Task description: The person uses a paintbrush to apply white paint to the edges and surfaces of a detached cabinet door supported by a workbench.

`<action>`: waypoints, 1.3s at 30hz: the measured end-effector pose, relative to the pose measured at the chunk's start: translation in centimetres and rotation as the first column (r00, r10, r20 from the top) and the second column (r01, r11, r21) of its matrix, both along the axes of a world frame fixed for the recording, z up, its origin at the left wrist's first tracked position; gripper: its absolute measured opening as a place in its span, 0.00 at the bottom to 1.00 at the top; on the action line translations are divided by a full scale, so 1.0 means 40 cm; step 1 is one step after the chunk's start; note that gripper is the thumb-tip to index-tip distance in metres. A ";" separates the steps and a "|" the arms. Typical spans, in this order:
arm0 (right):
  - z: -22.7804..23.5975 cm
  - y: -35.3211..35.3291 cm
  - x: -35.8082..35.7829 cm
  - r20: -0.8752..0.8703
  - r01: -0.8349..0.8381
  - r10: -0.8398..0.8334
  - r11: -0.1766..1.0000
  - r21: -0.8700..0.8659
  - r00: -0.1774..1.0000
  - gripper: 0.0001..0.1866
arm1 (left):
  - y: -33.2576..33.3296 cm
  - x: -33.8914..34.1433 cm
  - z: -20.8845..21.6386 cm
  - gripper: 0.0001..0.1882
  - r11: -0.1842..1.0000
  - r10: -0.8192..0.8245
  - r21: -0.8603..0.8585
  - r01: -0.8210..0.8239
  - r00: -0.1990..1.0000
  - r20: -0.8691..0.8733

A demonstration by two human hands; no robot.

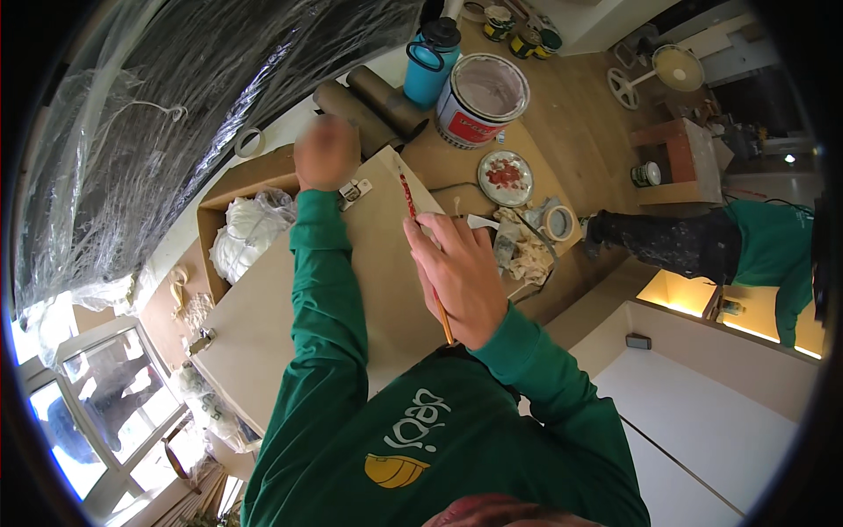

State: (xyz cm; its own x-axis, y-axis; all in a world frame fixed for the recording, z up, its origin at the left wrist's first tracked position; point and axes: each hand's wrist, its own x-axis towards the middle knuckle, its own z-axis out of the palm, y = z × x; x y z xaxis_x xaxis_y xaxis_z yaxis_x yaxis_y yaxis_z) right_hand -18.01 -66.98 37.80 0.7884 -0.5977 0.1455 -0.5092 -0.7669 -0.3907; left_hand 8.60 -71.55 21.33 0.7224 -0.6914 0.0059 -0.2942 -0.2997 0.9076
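Observation:
A slim paintbrush (445, 318) with an orange handle and reddish marks toward its tip is held in the fingers of my right hand (465, 277). Below it lies a beige cabinet door (386, 263) with metal hinges, one hinge (355, 191) close to my left hand (327, 156). That hand is at the door's far edge beside dark tubes (351, 110); its fingers are blurred. Right of the brush sits a round lid (493, 195) smeared with red paint. Beyond stands an open paint bucket (468, 129) with pale paint, next to a blue bottle (432, 68).
A crumpled rag (529, 262) and a tape roll (558, 223) lie at right. Left is a cardboard box (211, 230) with white plastic (248, 235). Plastic sheeting (193, 105) hangs far left. Another person (760, 241) in green is at right, a fan (678, 68) beyond.

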 end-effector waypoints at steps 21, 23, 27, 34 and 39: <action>0.116 0.156 -0.321 0.243 0.059 -0.082 0.993 0.104 0.967 0.26 | -0.025 0.121 -0.141 0.12 0.972 -0.099 -0.203 0.119 0.990 0.102; 0.115 0.173 -0.412 0.396 0.035 -0.080 0.992 0.118 0.915 0.23 | 0.012 0.211 -0.183 0.13 0.971 0.008 -0.236 -0.040 0.991 -0.134; 0.076 0.242 -0.690 0.447 0.205 -0.257 0.965 0.163 0.857 0.25 | -0.015 0.204 -0.150 0.15 0.889 0.087 -0.455 -0.044 0.993 0.073; -0.014 0.464 -1.088 0.494 0.515 -0.663 0.748 0.419 0.562 0.20 | 0.197 -0.070 0.242 0.15 0.806 0.299 -0.587 -0.073 0.906 0.298; -0.077 0.553 -1.174 0.566 0.514 -0.691 0.718 0.469 0.449 0.16 | 0.441 -0.288 0.284 0.13 0.806 0.274 -0.591 -0.042 0.911 0.309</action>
State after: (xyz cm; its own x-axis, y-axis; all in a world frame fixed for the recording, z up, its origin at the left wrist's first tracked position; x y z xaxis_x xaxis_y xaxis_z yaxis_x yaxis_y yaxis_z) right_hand -64.97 -44.88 34.72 -0.0592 -0.9625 0.2648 -0.3373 -0.2303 -0.9128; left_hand -2.90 -53.91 32.69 0.6845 -0.3562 0.6361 -0.6283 0.1541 0.7625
